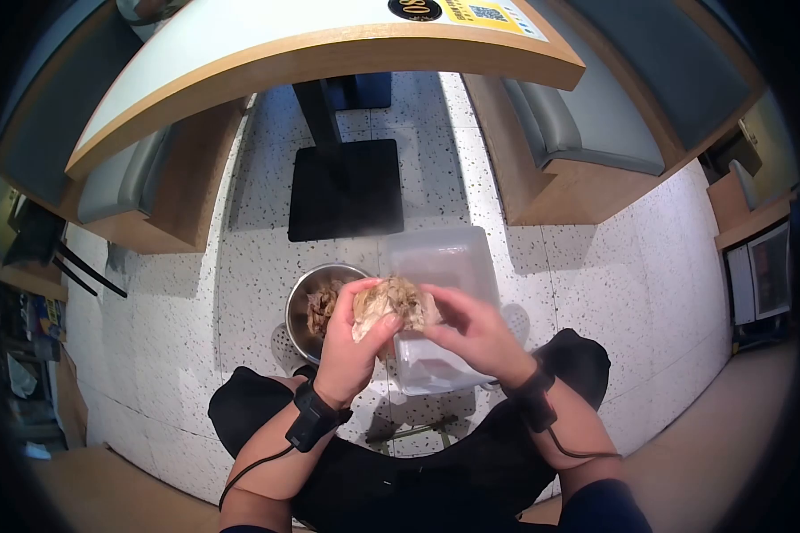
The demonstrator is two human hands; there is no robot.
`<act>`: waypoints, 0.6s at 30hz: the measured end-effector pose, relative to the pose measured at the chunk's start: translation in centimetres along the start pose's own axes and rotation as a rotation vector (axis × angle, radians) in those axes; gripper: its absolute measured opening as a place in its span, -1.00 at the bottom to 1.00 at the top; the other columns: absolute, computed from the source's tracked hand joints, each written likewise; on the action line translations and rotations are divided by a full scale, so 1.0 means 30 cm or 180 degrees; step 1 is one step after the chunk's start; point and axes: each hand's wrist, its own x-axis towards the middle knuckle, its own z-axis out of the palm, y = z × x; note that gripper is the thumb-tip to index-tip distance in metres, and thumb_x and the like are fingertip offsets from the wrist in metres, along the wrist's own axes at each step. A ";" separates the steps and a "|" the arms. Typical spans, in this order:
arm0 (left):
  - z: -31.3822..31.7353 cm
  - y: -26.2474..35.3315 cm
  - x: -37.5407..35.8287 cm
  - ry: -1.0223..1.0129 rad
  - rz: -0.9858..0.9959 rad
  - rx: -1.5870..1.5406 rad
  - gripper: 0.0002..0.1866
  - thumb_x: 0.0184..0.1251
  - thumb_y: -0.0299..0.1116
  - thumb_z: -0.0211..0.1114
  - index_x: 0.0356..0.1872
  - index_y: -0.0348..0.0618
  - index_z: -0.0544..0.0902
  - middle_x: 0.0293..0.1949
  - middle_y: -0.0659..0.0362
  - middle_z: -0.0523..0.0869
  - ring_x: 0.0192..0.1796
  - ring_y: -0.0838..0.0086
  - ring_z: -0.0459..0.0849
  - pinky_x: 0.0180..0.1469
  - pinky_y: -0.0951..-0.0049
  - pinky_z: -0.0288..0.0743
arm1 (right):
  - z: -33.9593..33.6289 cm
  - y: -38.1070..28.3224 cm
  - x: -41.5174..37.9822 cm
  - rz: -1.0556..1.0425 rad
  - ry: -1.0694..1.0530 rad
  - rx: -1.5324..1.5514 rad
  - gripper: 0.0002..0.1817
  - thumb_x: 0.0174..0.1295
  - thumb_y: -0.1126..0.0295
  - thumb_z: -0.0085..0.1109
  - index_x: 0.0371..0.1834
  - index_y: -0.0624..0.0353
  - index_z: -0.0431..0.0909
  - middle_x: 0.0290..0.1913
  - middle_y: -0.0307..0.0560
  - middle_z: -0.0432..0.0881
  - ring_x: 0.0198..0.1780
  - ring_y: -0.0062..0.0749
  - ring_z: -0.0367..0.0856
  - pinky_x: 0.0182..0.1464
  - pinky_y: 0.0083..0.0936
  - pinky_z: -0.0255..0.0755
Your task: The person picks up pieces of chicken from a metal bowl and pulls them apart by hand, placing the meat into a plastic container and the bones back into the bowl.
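Between my two hands is a lumpy piece of cooked meat (391,304), pale below and brownish on top. My left hand (351,342) grips its left side, thumb pressed across the front. The fingers of my right hand (478,330) pinch its right end. Below and to the left, a round metal bowl (299,295) holds brown, torn-looking pieces of meat (322,306). Directly under my hands and reaching to the right stands a translucent plastic bin (449,253). What lies in the bin's near part is hard to make out.
A white table with a wooden edge (347,49) juts in ahead, on a black pedestal base (347,191). Padded benches (609,133) flank it on both sides. My knees (578,360) frame the bowl and bin on the speckled tile floor (169,355).
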 end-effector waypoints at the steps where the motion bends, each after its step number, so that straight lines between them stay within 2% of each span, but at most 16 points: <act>1: 0.000 -0.006 0.002 0.0008 -0.0202 -0.0475 -0.42 0.38 -0.45 0.46 0.35 -0.25 0.42 0.20 0.09 0.64 0.21 0.48 0.64 0.29 0.42 0.52 | 0.001 0.006 0.004 0.0000 0.0015 0.0012 -0.38 0.38 0.36 0.42 0.46 0.33 0.46 0.25 -0.02 0.60 0.25 -0.44 0.60 0.33 -0.44 0.50; 5: 0.006 0.013 0.012 -0.0046 -0.0425 -0.0057 -0.32 0.34 -0.45 0.50 0.42 -0.27 0.38 0.22 0.08 0.63 0.25 0.45 0.62 0.32 0.41 0.52 | -0.002 0.000 0.002 -0.0043 0.0130 0.0145 -0.49 0.41 0.40 0.38 0.37 0.35 0.54 0.21 -0.10 0.63 0.15 -0.51 0.64 0.24 -0.54 0.53; 7: 0.016 0.036 0.009 -0.0221 -0.0090 0.0781 -0.20 0.29 -0.43 0.55 0.50 -0.28 0.33 0.24 0.05 0.63 0.29 0.41 0.61 0.38 0.38 0.48 | -0.018 -0.014 0.004 -0.0065 0.0242 0.0270 -0.54 0.42 0.41 0.37 0.33 0.36 0.58 0.17 -0.13 0.65 0.11 -0.54 0.65 0.18 -0.57 0.54; 8: 0.017 0.031 0.010 -0.0226 -0.0099 0.0783 -0.20 0.29 -0.43 0.55 0.50 -0.28 0.33 0.24 0.05 0.63 0.29 0.41 0.61 0.38 0.38 0.48 | -0.031 -0.017 0.007 0.0019 0.0333 0.0168 -0.57 0.42 0.41 0.37 0.29 0.36 0.60 0.12 -0.14 0.67 0.08 -0.55 0.65 0.14 -0.59 0.55; 10: 0.015 0.014 0.014 -0.0285 0.0504 0.1259 -0.12 0.24 -0.43 0.59 0.54 -0.30 0.29 0.26 0.03 0.63 0.31 0.38 0.61 0.40 0.36 0.49 | -0.029 -0.039 0.013 -0.0034 0.0531 0.0063 -0.64 0.43 0.42 0.37 0.20 0.37 0.66 0.02 -0.18 0.70 0.01 -0.59 0.66 0.05 -0.62 0.54; 14: 0.020 0.005 0.022 -0.0271 0.0450 0.1359 -0.14 0.26 -0.44 0.57 0.54 -0.32 0.30 0.25 0.02 0.63 0.28 0.38 0.64 0.36 0.37 0.52 | -0.019 -0.012 0.017 -0.0141 0.0483 0.0013 -0.63 0.43 0.39 0.38 0.22 0.35 0.66 0.05 -0.15 0.71 0.04 -0.58 0.67 0.07 -0.60 0.55; 16: 0.021 0.011 0.021 -0.0232 0.0113 0.1213 -0.19 0.28 -0.45 0.54 0.52 -0.34 0.32 0.25 0.01 0.64 0.26 0.40 0.65 0.32 0.40 0.55 | 0.006 -0.011 0.017 -0.0524 0.0514 0.0006 -0.65 0.43 0.39 0.37 0.20 0.32 0.67 0.07 -0.12 0.71 0.04 -0.54 0.69 0.08 -0.58 0.57; 18: 0.039 0.017 0.011 -0.0211 0.0028 0.0998 -0.23 0.30 -0.46 0.51 0.50 -0.35 0.35 0.23 0.02 0.66 0.23 0.41 0.67 0.30 0.41 0.56 | 0.017 0.024 0.013 -0.0300 0.0462 0.0115 -0.64 0.43 0.39 0.36 0.22 0.31 0.67 0.06 -0.12 0.72 0.04 -0.53 0.70 0.09 -0.55 0.58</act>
